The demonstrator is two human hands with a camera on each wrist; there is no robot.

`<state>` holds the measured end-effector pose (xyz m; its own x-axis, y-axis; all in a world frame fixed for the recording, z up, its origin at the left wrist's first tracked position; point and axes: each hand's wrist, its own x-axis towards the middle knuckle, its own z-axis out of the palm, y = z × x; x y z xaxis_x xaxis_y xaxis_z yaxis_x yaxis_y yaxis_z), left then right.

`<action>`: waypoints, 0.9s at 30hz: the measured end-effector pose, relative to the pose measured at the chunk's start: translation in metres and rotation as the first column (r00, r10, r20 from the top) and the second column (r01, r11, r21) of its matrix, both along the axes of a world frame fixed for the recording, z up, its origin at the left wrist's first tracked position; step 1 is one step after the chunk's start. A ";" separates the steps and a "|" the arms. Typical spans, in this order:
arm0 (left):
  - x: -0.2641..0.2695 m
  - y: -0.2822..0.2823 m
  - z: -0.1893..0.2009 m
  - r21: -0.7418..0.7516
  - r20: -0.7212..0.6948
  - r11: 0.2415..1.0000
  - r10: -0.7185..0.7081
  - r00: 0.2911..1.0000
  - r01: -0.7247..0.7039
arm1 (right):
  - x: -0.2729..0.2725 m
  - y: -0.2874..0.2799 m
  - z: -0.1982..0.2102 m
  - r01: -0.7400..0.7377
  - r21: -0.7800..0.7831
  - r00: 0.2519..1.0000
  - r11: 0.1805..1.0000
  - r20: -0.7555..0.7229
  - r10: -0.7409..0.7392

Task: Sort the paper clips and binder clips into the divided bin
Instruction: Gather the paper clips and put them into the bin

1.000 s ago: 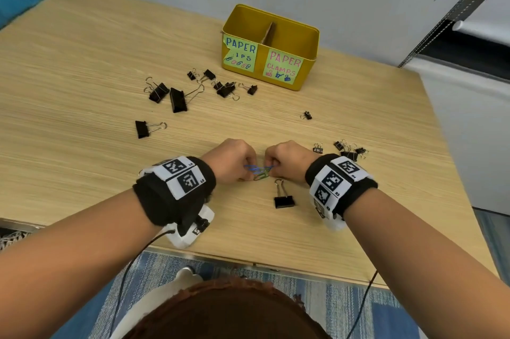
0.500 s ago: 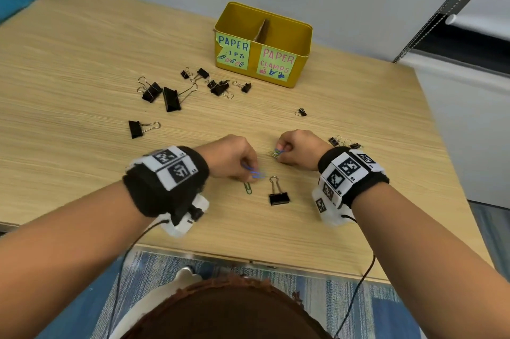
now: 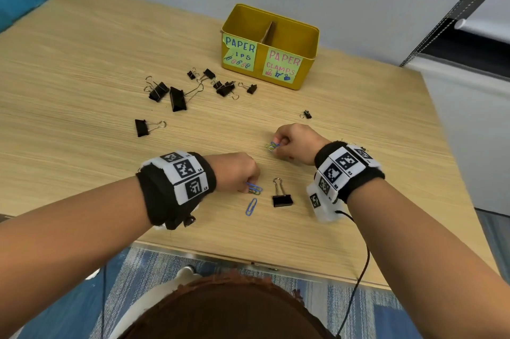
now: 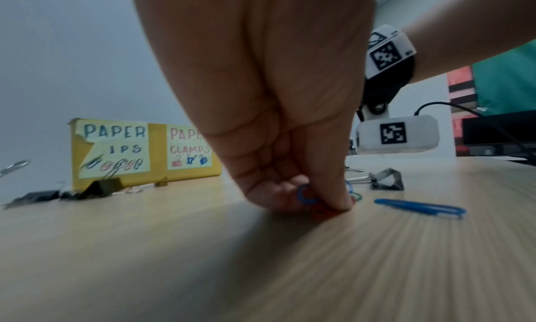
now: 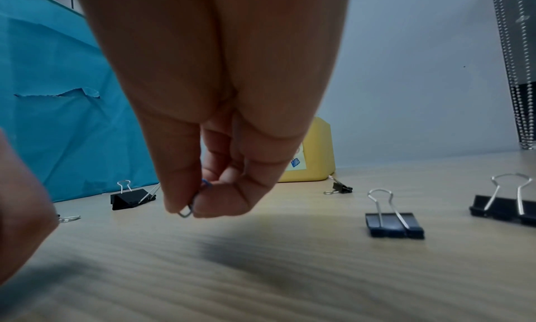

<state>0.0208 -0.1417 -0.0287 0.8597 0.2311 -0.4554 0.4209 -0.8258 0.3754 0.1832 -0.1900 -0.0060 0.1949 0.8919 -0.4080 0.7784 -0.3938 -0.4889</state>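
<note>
Pinching a few coloured paper clips [image 3: 272, 146] just above the table [image 3: 82, 123], the right hand [image 3: 296, 142] is clear of the left hand [image 3: 234, 171], whose curled fingertips pinch more paper clips [image 3: 254, 189] against the wood. One blue paper clip [image 3: 251, 206] lies loose beside a black binder clip [image 3: 282, 198], well short of the yellow divided bin [image 3: 303, 43]. Light, thin and slippery, it probably needs a nail under one looped end.

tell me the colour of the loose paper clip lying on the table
Blue; the paper clip shows best in the head view.
</note>
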 end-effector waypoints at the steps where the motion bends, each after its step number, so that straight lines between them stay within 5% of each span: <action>1: 0.001 -0.001 0.000 0.007 -0.021 1.000 -0.013 1.000 0.014 | -0.001 0.000 0.000 -0.005 0.003 1.000 1.000 -0.001 0.005; 14: -0.011 -0.017 0.012 -0.068 -0.078 0.997 -0.039 0.996 0.033 | 0.001 -0.002 0.001 -0.002 -0.013 1.000 1.000 -0.031 0.001; 27: -0.016 -0.039 0.002 -0.018 0.022 0.974 0.224 0.974 -0.224 | -0.002 -0.004 0.001 -0.011 -0.015 0.998 1.000 -0.059 0.010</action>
<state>0.0046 -0.1807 -0.0266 0.7978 0.4120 -0.4402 0.5850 -0.7056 0.3999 0.1810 -0.1938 -0.0046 0.1612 0.8872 -0.4324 0.7527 -0.3939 -0.5275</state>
